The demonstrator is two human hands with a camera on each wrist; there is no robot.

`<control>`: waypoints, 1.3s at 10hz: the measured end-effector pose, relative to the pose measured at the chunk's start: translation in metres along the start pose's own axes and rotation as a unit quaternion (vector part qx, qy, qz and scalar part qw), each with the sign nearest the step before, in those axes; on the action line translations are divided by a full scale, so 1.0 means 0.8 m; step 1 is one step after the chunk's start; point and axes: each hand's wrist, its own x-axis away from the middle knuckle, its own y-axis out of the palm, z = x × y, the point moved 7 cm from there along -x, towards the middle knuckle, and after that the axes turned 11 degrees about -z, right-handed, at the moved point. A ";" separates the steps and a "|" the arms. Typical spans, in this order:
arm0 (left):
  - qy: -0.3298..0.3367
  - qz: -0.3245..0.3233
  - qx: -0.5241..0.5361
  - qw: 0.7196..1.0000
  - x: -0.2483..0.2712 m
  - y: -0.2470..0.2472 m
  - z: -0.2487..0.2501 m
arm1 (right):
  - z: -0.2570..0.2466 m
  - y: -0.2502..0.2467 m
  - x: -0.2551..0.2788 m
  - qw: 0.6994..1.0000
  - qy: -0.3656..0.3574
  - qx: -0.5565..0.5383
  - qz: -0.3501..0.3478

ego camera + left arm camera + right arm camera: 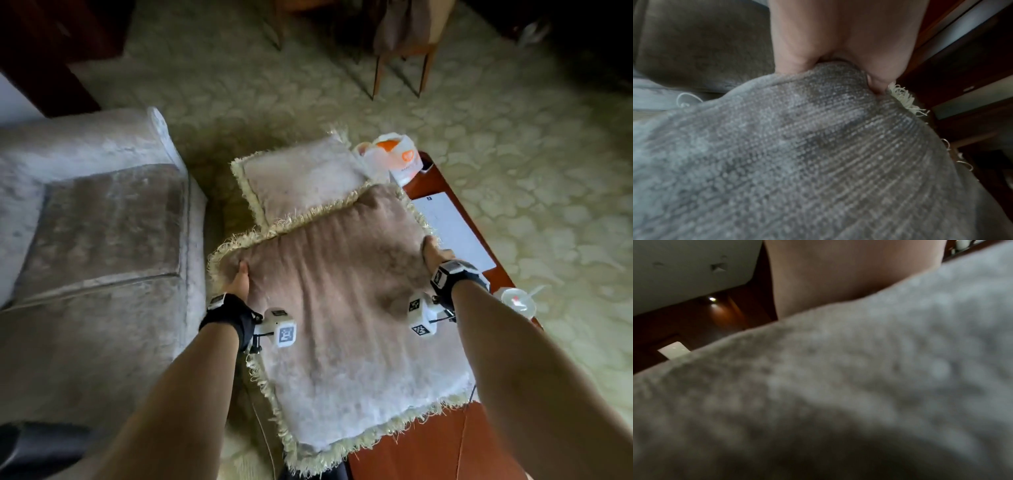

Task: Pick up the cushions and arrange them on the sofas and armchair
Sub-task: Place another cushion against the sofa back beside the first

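Observation:
A large beige velvet cushion (346, 308) with a cream fringe lies over the wooden coffee table (442, 445). My left hand (239, 279) grips its far left corner, thumb on top and fingers under the edge; the left wrist view shows the hand (838, 48) pinching the cushion (797, 154). My right hand (432, 251) grips the far right edge. In the right wrist view the cushion (838, 394) hides its fingers. A second fringed cushion (301, 181) lies just beyond, partly under the first. The grey armchair (99, 240) stands at the left.
On the table lie a white sheet (452, 233), a white and orange bag (400, 157) at the far end and a plastic cup (517, 301) at the right edge. A wooden chair (404, 48) stands farther back on the patterned carpet (531, 154).

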 end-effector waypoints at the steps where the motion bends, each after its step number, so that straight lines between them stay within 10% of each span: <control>1: 0.044 0.006 0.087 0.995 0.035 -0.051 0.063 | -0.074 -0.014 0.059 0.998 -0.061 -0.010 0.016; 3: 0.139 0.092 0.118 0.979 0.304 -0.123 0.176 | -0.210 0.017 0.173 0.980 -0.198 -0.001 -0.023; 6: 0.193 0.171 0.219 0.941 0.366 -0.448 0.202 | -0.399 0.215 0.355 0.957 -0.267 0.074 -0.091; 8: 0.177 0.259 0.280 0.907 0.288 -0.745 0.109 | -0.526 0.400 0.445 0.920 -0.344 0.115 -0.146; 13: 0.174 0.502 0.481 0.698 0.415 -0.904 -0.069 | -0.692 0.890 0.610 0.782 -0.454 0.297 -0.307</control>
